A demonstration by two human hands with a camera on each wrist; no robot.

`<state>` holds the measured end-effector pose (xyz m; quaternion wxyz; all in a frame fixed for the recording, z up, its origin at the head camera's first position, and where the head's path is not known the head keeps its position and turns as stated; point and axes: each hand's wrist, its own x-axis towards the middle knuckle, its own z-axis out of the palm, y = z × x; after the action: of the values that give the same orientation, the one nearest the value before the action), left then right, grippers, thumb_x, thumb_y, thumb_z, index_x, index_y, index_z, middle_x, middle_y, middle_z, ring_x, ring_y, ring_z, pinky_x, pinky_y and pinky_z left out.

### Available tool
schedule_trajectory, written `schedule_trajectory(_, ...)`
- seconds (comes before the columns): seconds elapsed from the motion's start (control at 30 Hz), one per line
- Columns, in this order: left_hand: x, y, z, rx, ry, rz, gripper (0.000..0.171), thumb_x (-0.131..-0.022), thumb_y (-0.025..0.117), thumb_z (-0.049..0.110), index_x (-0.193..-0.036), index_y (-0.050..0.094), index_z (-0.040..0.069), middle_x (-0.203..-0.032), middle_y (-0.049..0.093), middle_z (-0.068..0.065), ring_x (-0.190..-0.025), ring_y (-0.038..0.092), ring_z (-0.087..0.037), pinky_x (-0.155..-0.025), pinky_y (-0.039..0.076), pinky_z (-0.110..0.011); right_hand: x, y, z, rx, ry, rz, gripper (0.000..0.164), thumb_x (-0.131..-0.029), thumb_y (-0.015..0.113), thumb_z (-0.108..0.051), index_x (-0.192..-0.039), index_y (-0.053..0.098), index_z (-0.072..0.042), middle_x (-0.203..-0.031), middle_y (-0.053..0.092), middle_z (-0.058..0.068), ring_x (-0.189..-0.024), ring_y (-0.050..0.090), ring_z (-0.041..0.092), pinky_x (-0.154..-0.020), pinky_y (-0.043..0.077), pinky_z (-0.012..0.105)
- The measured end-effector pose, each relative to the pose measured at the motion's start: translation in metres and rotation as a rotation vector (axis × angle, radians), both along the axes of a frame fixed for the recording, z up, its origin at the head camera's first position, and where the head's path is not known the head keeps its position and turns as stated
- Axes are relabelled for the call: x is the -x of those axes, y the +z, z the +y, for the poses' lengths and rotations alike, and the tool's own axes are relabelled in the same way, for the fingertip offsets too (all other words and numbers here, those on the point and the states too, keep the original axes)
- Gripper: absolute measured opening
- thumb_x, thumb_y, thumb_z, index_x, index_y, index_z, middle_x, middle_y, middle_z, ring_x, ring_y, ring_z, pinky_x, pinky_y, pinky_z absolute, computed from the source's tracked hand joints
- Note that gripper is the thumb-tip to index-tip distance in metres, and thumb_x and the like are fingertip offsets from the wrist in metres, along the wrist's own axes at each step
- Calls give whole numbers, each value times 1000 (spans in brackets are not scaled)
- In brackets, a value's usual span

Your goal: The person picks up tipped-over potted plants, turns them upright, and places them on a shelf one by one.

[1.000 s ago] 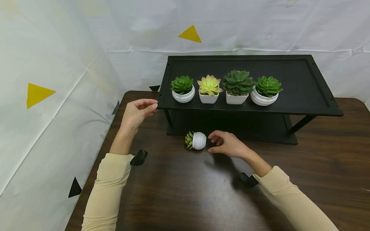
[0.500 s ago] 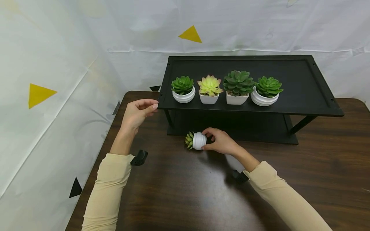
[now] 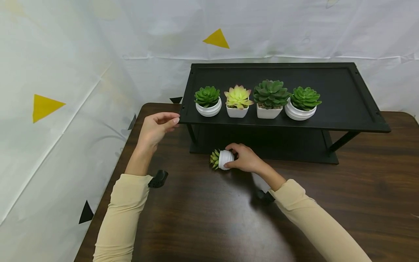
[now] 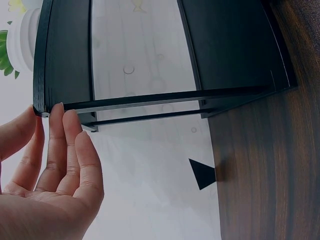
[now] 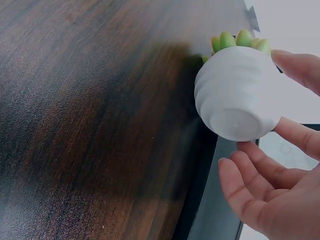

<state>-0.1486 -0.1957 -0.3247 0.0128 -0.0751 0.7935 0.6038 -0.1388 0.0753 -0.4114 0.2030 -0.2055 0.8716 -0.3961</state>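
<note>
My left hand [image 3: 153,130] pinches the near left corner of a black two-tier shelf [image 3: 337,91] between thumb and fingertips; the left wrist view shows that corner of the shelf [image 4: 70,55] close up. A small potted succulent [image 3: 225,160] lies on its side in front of the shelf, its pointed green leaves toward the left. Round its white ribbed pot [image 5: 237,95] my right hand [image 3: 246,158] has thumb and forefinger at opposite sides, gripping it near the base. The other fingers [image 5: 237,187] of that hand are bent beneath the pot in the right wrist view.
Along the shelf's top stand a green succulent [image 3: 207,101], a yellow-green one [image 3: 237,102], a dark green one [image 3: 270,98] and another green one [image 3: 302,103], all in white pots. The brown wooden table [image 3: 209,218] meets a white sheeted wall [image 3: 157,32].
My right hand has moved left to the lying succulent and taken hold of its pot. The left hand stays at the shelf corner, and the plants on top have not moved.
</note>
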Motion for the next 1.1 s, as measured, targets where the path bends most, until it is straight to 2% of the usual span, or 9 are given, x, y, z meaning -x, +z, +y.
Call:
schedule_trajectory(0.17,0,0,0,2,-3,1,32,-87,67,17,-111,64,-4,-96,63,-3,-77,64,-9,-86,50,-34,1,1,-3,-31,-2,3,54,-79,74,-16,-124,52,3,-106,53,20,-92,50,30,-71,46,37)
schedule_trajectory(1.1,0,1,0,1,-5,8,32,-87,67,16,-110,64,-5,-95,63,-3,-76,64,-9,-86,50,-35,3,-5,2,-71,36,-51,58,-75,77,-15,-123,51,2,-102,57,18,-85,54,27,-69,47,35)
